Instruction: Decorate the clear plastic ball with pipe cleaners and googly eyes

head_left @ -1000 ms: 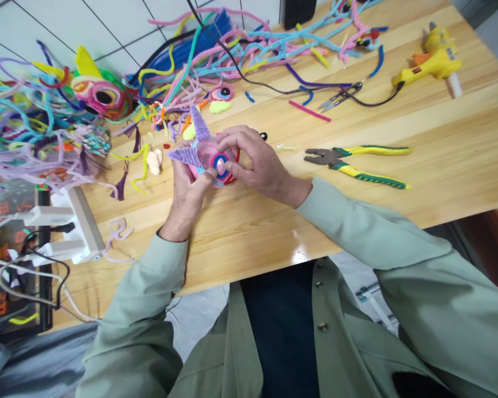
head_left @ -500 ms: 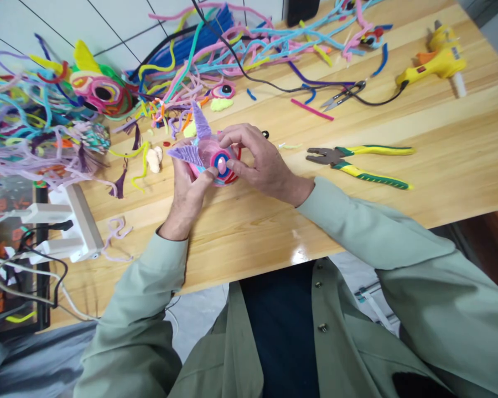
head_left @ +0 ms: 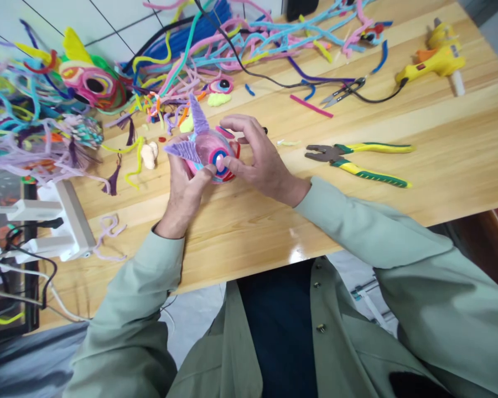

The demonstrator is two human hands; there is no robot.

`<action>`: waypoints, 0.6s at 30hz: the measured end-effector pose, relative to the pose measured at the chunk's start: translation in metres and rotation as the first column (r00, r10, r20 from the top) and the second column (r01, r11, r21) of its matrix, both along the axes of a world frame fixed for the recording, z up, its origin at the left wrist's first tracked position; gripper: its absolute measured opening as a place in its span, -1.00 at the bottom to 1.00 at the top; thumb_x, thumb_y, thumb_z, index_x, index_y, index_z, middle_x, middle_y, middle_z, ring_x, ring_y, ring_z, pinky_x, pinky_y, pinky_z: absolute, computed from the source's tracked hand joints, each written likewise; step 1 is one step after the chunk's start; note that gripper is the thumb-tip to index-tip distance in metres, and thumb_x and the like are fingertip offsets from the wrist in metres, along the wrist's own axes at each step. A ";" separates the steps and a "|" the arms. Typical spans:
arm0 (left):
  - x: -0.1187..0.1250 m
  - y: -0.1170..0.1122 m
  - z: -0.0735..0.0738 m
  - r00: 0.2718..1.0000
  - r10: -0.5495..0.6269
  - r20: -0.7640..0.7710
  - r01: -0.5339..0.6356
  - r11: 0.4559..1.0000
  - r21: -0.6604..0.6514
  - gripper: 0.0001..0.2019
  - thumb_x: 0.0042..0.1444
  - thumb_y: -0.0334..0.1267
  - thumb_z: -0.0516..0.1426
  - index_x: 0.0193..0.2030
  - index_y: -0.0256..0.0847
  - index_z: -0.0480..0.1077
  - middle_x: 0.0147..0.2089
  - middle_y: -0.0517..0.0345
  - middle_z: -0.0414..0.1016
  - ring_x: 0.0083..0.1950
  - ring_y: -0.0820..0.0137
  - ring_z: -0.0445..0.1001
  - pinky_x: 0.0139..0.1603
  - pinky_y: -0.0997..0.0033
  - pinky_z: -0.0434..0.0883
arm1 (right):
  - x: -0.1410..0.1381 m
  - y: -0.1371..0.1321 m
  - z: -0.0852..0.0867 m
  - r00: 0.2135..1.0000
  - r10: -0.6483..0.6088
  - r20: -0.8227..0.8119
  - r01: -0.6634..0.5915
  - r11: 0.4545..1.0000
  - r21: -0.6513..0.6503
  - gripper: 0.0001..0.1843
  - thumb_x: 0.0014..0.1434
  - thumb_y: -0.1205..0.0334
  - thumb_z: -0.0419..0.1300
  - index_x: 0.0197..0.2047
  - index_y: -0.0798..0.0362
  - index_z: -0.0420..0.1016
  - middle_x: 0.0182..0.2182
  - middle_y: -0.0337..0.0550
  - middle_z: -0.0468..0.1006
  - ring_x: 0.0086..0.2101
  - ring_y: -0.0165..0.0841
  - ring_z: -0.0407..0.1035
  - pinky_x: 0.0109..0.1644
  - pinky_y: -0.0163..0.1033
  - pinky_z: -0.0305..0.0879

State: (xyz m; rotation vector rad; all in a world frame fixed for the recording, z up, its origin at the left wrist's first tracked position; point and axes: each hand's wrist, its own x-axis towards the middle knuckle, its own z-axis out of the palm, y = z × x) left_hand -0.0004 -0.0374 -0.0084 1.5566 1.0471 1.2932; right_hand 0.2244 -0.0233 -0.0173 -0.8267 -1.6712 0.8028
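Note:
A small craft animal head (head_left: 207,145), which looks made of pipe cleaners, has two pointed purple ears, a pink face and a blue ring around a pale pink oval. My left hand (head_left: 185,185) is closed around its left side, the thumb lying by the blue ring. On the other side, my right hand (head_left: 262,160) touches the ring's right edge with its thumb. Its fingers are lifted and spread over the head's far right side, above a dark eye-like piece. Red strips show between thumb and fingers. The underside of the head is hidden.
Pliers (head_left: 357,161) lie right of my hands. Behind them are small scissors (head_left: 344,91) and a yellow glue gun (head_left: 434,66) with a black cord. Tangled pipe cleaners (head_left: 29,110) and a finished-looking colourful head (head_left: 93,85) fill the back left. A white power strip (head_left: 72,221) stands left.
My right fingers have risen from the head and spread a little, while its thumb stays by the ring. My left hand still holds the head. The view has shifted slightly.

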 end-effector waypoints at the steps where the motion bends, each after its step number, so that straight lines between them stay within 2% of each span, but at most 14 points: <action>1: 0.000 -0.001 0.000 1.000 -0.006 -0.014 0.007 1.000 0.017 -0.33 0.21 0.21 0.54 0.30 0.05 0.46 0.36 0.13 0.57 0.53 -0.06 0.49 0.71 -0.28 0.30 | 0.000 -0.001 0.000 1.000 0.009 -0.016 -0.009 1.000 -0.029 -0.26 0.34 -0.38 0.44 0.43 -0.24 0.51 0.46 -0.07 0.60 0.40 0.09 0.43 0.46 0.36 0.60; 4: 0.000 -0.001 0.001 0.999 -0.021 -0.040 0.023 0.999 0.033 -0.36 0.27 0.20 0.52 0.33 0.05 0.45 0.37 0.13 0.56 0.53 -0.04 0.49 0.70 -0.27 0.32 | 0.000 -0.003 0.004 0.998 0.042 -0.047 -0.046 0.996 -0.082 -0.29 0.31 -0.38 0.48 0.37 -0.25 0.56 0.39 -0.08 0.65 0.33 0.07 0.49 0.47 0.31 0.59; 7: -0.001 0.002 -0.004 0.997 -0.035 -0.070 0.038 0.998 0.049 -0.33 0.29 0.26 0.49 0.37 0.08 0.42 0.39 0.12 0.55 0.52 -0.04 0.51 0.66 -0.26 0.38 | 0.002 -0.005 0.008 0.997 0.051 -0.059 -0.057 0.994 -0.095 -0.33 0.35 -0.42 0.43 0.28 -0.14 0.60 0.30 -0.04 0.68 0.32 -0.01 0.52 0.51 0.21 0.52; 12: -0.005 0.009 -0.013 0.994 -0.033 -0.102 0.041 0.996 0.078 -0.18 0.16 0.42 0.50 0.40 0.14 0.38 0.42 0.06 0.54 0.54 -0.14 0.50 0.65 -0.31 0.40 | 0.003 -0.004 0.007 0.994 0.060 -0.093 -0.069 0.993 -0.095 -0.37 0.28 -0.42 0.51 0.21 -0.24 0.60 0.27 -0.07 0.70 0.31 0.00 0.52 0.50 0.21 0.54; 18: 0.001 0.001 0.001 1.000 0.014 -0.017 -0.014 1.000 -0.021 -0.19 0.12 0.32 0.58 0.34 0.02 0.44 0.37 0.07 0.59 0.59 -0.11 0.48 0.68 -0.25 0.39 | 0.001 -0.002 0.004 0.998 0.035 -0.044 -0.037 0.998 -0.045 -0.31 0.37 -0.53 0.37 0.22 -0.16 0.57 0.26 -0.02 0.69 0.31 -0.03 0.53 0.52 0.22 0.53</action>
